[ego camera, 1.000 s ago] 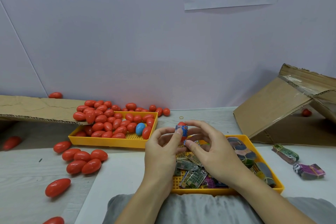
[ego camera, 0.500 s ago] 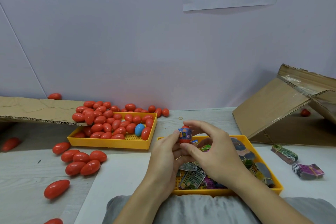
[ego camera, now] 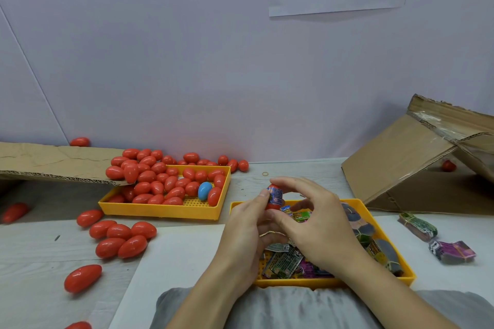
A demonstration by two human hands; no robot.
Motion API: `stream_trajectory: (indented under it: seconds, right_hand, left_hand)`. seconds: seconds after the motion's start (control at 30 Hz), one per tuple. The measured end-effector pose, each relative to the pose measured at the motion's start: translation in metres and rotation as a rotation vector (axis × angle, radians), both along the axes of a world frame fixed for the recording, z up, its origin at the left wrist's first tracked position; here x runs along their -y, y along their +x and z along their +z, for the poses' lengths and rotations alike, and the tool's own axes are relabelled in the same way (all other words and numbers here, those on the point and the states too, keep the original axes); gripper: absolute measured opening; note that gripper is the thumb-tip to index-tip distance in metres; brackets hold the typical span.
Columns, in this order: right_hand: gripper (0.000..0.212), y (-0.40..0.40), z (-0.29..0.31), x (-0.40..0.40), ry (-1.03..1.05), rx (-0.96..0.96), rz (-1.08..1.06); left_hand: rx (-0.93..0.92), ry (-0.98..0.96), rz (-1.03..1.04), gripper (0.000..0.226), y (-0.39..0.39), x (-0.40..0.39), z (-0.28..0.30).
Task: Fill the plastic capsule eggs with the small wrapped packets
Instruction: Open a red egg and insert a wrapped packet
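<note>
A red capsule egg (ego camera: 272, 205) with a small blue wrapped packet (ego camera: 275, 196) sticking out between its halves sits upright between my hands, above the near yellow tray's (ego camera: 334, 282) far-left corner. My left hand (ego camera: 247, 232) pinches it from the left with its fingertips. My right hand (ego camera: 315, 224) holds it from the right, thumb below and fingers arched over the top. The near tray holds several loose wrapped packets (ego camera: 284, 262). Many red eggs (ego camera: 160, 184) and one blue egg (ego camera: 204, 190) fill the far yellow tray (ego camera: 160, 212).
Loose red eggs (ego camera: 120, 239) lie on the table to the left. A cardboard flap (ego camera: 53, 163) overhangs the far tray's left end. A tilted cardboard box (ego camera: 417, 157) stands at the right. Banded packet bundles (ego camera: 451, 251) lie right of the near tray. A rubber band (ego camera: 265, 174) lies behind my hands.
The red egg top now sits over the blue packet, which earlier showed more fully. Both hands have stayed around the egg, shifting slightly; my right fingers now arch over it.
</note>
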State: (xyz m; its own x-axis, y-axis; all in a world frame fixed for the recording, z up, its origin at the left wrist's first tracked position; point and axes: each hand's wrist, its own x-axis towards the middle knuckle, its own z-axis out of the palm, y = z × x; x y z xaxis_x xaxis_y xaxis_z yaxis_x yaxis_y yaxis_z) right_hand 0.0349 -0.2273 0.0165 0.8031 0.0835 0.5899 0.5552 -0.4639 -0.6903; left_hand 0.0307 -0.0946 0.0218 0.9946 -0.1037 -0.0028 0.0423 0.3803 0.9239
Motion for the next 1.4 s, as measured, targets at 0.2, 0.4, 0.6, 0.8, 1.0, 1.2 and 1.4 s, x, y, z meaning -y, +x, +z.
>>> stream_trajectory:
  seconds: [0.2, 0.4, 0.6, 0.8, 1.0, 1.2, 1.4]
  right_hand:
    - [0.040, -0.001, 0.000, 0.000, -0.007, -0.001, -0.030]
    - [0.039, 0.002, -0.001, 0.001, 0.042, -0.011, -0.003]
    - [0.042, 0.003, -0.005, 0.000, -0.100, -0.003, -0.012]
    - [0.041, 0.003, -0.007, -0.006, -0.308, 0.040, -0.138]
    - [0.025, 0.002, -0.007, -0.006, 0.206, -0.316, -0.167]
    - [0.021, 0.025, 0.027, 0.028, 0.797, -0.547, -0.077]
    - [0.020, 0.056, 0.109, 0.112, 1.259, -0.341, -0.106]
  left_hand:
    - [0.001, 0.010, 0.015, 0.038, 0.001, 0.001, -0.003]
    - [-0.035, -0.038, 0.029, 0.034, 0.002, 0.000, -0.004]
    - [-0.020, 0.033, 0.100, 0.016, 0.004, -0.001, -0.005]
    - [0.011, 0.174, 0.143, 0.035, 0.002, -0.002, -0.009]
    - [0.002, 0.185, 0.139, 0.032, 0.004, -0.003, -0.007]
    - [-0.028, 0.133, 0.106, 0.032, 0.007, -0.001, -0.009]
    - [-0.065, 0.057, 0.103, 0.041, 0.010, -0.002, -0.010]
